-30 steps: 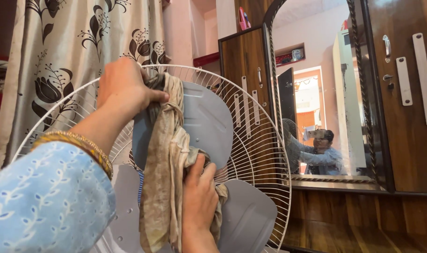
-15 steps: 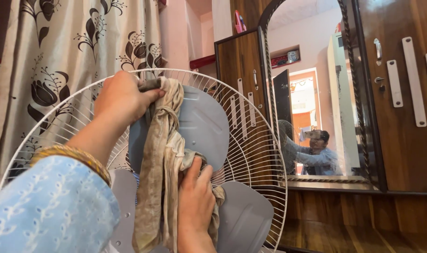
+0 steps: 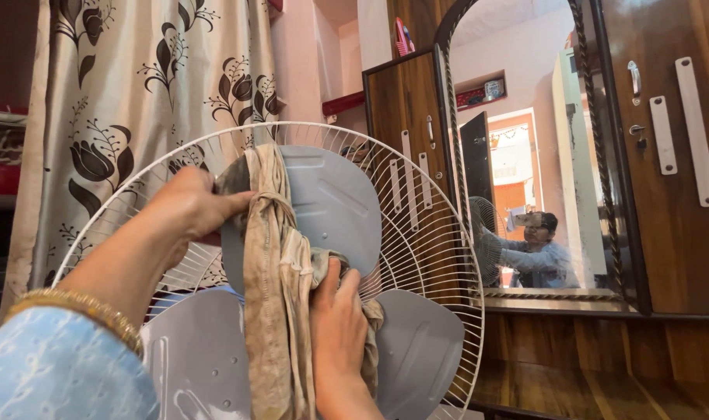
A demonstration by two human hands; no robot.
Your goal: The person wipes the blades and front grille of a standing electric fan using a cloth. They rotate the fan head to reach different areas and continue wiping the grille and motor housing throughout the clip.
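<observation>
The left hand (image 3: 187,208) holds the upper left edge of the top fan blade (image 3: 323,210), with its fingers curled over the blade's rim and over the top end of a cloth (image 3: 273,288). The cloth is beige and dirty, bunched into a long strip that hangs down the front of the blade from its top edge to the bottom of the view. The right hand (image 3: 340,334) presses the lower part of the cloth against the middle of the fan, close to where the blades meet; its fingers are closed around a bunch of the fabric, and the thumb points upward. A gold bangle (image 3: 82,307) sits on the left wrist, just above a light blue sleeve (image 3: 51,373).

The fan has grey plastic blades, and two more of them show below, one at lower left (image 3: 191,358) and one at lower right (image 3: 416,350). Behind the blades stands the white wire guard (image 3: 416,225), a round cage of thin spokes; the front of the fan is open, so the hands reach the blades directly.

Behind the fan on the left hangs a cream curtain (image 3: 136,101) with a dark flower pattern. On the right stands a brown wooden wardrobe (image 3: 681,194) with a tall arched mirror (image 3: 525,155), and the mirror shows a person in light blue beside the fan.
</observation>
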